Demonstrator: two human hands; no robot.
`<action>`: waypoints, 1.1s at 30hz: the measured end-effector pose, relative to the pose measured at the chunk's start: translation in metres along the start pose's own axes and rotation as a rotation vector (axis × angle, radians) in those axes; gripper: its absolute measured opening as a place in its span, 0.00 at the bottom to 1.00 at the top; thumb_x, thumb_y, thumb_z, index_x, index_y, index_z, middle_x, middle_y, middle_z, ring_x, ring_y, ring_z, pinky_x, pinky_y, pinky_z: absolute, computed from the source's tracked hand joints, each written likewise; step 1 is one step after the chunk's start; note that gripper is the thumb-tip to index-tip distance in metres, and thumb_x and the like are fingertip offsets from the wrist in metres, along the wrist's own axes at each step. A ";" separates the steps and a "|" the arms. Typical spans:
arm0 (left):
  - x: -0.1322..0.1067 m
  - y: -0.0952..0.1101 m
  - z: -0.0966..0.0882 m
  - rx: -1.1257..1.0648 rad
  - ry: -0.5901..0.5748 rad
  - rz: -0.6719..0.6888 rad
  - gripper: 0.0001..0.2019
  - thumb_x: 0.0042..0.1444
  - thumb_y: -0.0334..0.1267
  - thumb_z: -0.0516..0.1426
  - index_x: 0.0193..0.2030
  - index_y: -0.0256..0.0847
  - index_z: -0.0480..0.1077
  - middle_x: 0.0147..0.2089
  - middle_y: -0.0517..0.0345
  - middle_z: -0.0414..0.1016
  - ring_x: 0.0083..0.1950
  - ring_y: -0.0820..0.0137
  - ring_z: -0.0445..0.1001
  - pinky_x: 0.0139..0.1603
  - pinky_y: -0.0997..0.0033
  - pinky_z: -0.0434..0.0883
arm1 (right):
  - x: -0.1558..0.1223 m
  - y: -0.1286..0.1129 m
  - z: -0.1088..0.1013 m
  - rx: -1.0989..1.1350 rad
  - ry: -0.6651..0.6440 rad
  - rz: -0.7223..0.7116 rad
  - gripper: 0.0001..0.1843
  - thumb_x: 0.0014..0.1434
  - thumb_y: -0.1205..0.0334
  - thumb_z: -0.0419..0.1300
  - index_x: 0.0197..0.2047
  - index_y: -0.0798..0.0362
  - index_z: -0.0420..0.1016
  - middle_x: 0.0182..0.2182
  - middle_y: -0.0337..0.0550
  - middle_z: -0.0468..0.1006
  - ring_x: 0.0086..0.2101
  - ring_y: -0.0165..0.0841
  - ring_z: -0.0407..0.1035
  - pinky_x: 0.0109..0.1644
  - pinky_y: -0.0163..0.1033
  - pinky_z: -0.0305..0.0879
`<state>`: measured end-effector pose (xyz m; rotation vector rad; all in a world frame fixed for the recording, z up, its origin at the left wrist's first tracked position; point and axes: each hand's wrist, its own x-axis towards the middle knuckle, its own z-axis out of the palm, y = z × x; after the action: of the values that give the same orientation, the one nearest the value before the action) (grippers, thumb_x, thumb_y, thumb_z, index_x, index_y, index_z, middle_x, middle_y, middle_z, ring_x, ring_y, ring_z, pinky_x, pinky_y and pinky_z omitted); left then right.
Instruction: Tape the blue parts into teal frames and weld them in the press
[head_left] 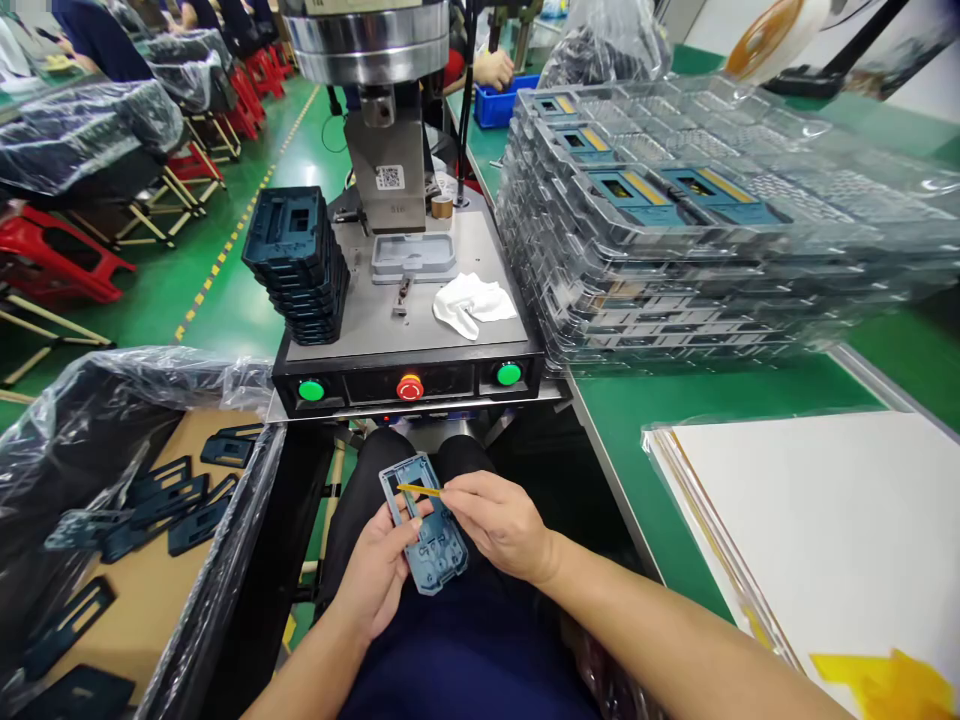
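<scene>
Above my lap, my left hand [384, 562] grips a dark blue-green plastic housing [437, 556] by its left edge, with the inner side facing up. A window is cut through its upper part, and fingers show behind it. My right hand [501, 520] pinches a thin yellow strip [417, 490] between thumb and fingers. The strip lies across the housing's upper opening; whether it touches the plastic I cannot tell. Ahead stands a press [386, 150] with a light grey fixture [414, 258] below its head.
A stack of dark housings [296, 265] and a white cloth [474, 302] lie on the press bed. Stacked clear trays [720, 200] stand right. White sheets [817, 520] and yellow film [892, 685] lie on the green bench. At left, a lined bin [187, 590] holds several dark parts.
</scene>
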<state>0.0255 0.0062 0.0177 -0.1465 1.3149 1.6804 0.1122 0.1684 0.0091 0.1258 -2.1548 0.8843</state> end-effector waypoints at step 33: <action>-0.012 0.004 0.007 -0.106 -0.269 -0.045 0.32 0.43 0.20 0.57 0.56 0.48 0.67 0.53 0.57 0.72 0.53 0.64 0.70 0.54 0.68 0.67 | 0.004 -0.008 0.003 -0.041 -0.458 -0.227 0.09 0.63 0.62 0.53 0.39 0.53 0.75 0.40 0.42 0.80 0.50 0.36 0.68 0.56 0.43 0.64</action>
<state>0.0320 0.0046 0.0300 -0.0107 1.0166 1.6677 0.1103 0.1610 0.0152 0.5899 -2.5114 0.7277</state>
